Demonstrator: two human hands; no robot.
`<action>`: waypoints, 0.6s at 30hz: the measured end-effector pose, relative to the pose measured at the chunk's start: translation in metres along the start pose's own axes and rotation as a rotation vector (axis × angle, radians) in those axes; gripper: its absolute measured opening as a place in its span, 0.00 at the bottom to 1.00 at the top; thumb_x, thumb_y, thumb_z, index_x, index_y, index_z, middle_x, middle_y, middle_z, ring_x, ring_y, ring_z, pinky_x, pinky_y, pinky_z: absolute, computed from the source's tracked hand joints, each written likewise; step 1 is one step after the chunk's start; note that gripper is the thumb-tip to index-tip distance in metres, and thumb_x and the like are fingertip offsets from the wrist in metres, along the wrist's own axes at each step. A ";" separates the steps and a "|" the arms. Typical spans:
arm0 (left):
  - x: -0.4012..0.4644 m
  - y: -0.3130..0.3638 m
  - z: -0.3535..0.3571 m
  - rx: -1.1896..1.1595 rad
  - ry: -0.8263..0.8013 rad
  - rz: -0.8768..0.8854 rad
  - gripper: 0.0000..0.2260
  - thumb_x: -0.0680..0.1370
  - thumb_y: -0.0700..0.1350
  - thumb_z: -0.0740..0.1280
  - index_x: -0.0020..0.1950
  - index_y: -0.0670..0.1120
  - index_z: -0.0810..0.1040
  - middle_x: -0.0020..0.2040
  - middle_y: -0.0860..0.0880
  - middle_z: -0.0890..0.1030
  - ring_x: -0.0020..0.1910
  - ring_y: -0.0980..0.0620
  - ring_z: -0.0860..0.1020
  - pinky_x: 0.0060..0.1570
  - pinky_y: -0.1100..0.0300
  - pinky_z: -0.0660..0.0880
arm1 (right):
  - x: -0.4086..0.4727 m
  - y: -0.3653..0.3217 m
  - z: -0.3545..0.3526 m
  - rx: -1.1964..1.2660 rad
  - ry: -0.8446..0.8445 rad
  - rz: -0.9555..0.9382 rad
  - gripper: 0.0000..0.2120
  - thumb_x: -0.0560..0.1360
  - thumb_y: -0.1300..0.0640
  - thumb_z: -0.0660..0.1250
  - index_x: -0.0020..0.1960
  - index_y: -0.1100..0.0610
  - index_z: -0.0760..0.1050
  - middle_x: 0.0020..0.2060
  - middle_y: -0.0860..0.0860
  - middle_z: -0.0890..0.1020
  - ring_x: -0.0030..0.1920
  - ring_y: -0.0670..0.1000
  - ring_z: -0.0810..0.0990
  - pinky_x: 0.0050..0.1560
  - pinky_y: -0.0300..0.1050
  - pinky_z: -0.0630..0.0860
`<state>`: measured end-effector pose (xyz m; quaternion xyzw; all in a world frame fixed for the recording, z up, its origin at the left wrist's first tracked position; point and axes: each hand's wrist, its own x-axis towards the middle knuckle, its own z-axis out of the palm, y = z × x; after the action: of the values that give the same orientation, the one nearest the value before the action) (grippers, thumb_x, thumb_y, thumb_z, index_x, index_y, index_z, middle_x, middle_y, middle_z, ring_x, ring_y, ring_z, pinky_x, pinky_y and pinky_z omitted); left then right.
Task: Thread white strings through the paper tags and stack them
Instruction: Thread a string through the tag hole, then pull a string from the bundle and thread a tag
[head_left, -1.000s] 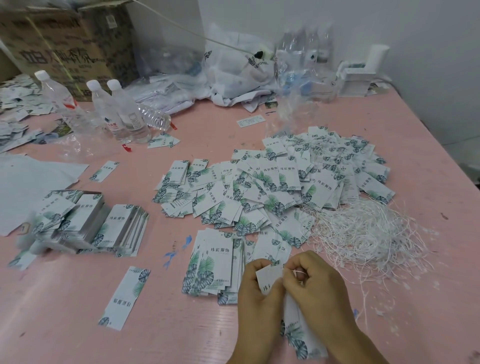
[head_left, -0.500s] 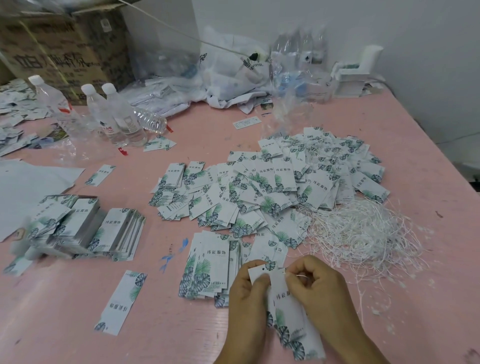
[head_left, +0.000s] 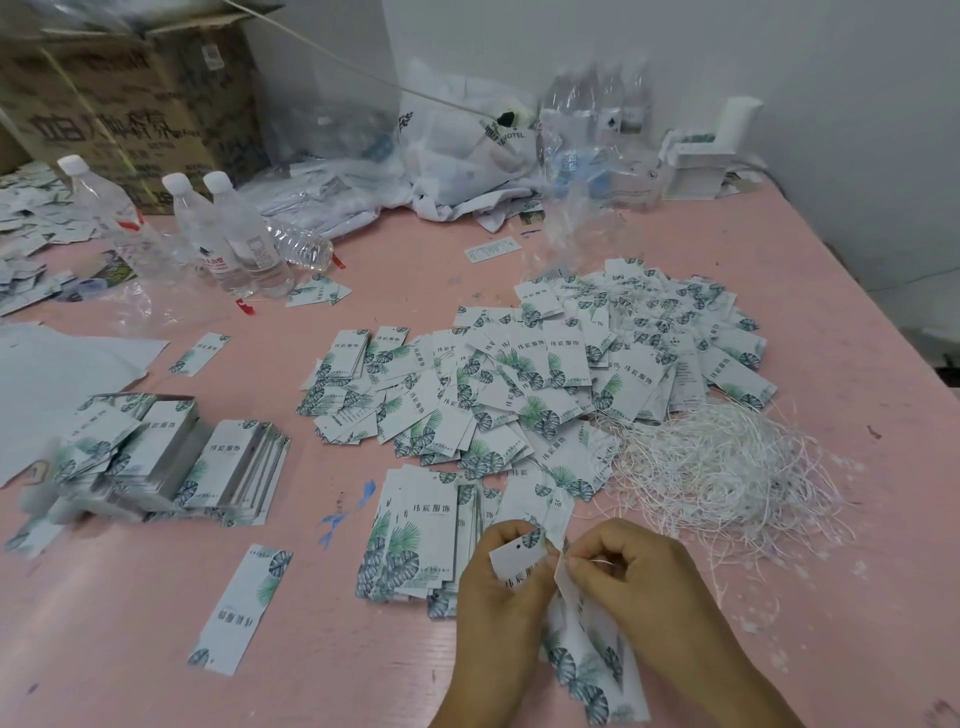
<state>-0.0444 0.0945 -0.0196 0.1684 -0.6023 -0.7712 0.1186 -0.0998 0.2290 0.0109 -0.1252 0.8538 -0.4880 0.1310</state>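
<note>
Low at the table's near edge, my left hand (head_left: 498, 623) grips a few white paper tags (head_left: 519, 564) printed with green leaves; their lower ends hang down between my wrists. My right hand (head_left: 639, 582) pinches a thin white string (head_left: 602, 561) at the tags' top edge, close to the punched hole. A tangled heap of white strings (head_left: 727, 467) lies just beyond my right hand. A wide scatter of loose tags (head_left: 545, 374) covers the table's middle. A small fanned stack of tags (head_left: 415, 540) sits directly left of my left hand.
Taller tag stacks (head_left: 171, 462) stand at the left, one long tag (head_left: 244, 608) lies alone in front. Water bottles (head_left: 223, 234), a cardboard box (head_left: 130, 104), plastic bags (head_left: 467, 156) and a white device (head_left: 711, 156) line the back of the pink table (head_left: 831, 291).
The held tags have shifted a little: the front tag now tilts left in my left hand, and my right hand's pinch on the string sits right at the tags' top edge.
</note>
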 end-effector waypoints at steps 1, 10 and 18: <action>0.000 0.000 0.000 0.000 0.014 0.002 0.08 0.70 0.42 0.74 0.46 0.49 0.79 0.39 0.44 0.83 0.35 0.51 0.80 0.35 0.62 0.77 | 0.002 0.002 0.000 0.062 -0.033 0.048 0.09 0.72 0.61 0.73 0.40 0.46 0.82 0.36 0.45 0.83 0.36 0.45 0.81 0.40 0.38 0.77; 0.004 0.001 -0.004 -0.380 0.173 -0.296 0.10 0.75 0.36 0.72 0.55 0.43 0.77 0.48 0.33 0.83 0.45 0.34 0.83 0.41 0.42 0.78 | -0.001 0.031 -0.018 1.209 -0.115 0.584 0.08 0.70 0.65 0.64 0.48 0.64 0.77 0.28 0.54 0.72 0.20 0.45 0.64 0.16 0.34 0.58; -0.005 0.012 0.011 -0.144 0.138 -0.080 0.08 0.75 0.27 0.67 0.51 0.36 0.75 0.32 0.44 0.83 0.29 0.52 0.80 0.29 0.64 0.75 | -0.006 -0.011 0.012 0.406 0.086 0.095 0.05 0.74 0.50 0.69 0.49 0.43 0.82 0.31 0.55 0.78 0.27 0.56 0.72 0.28 0.44 0.71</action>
<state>-0.0443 0.1031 -0.0054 0.2358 -0.5285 -0.8033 0.1408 -0.0893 0.2161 0.0155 -0.0351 0.7477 -0.6482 0.1399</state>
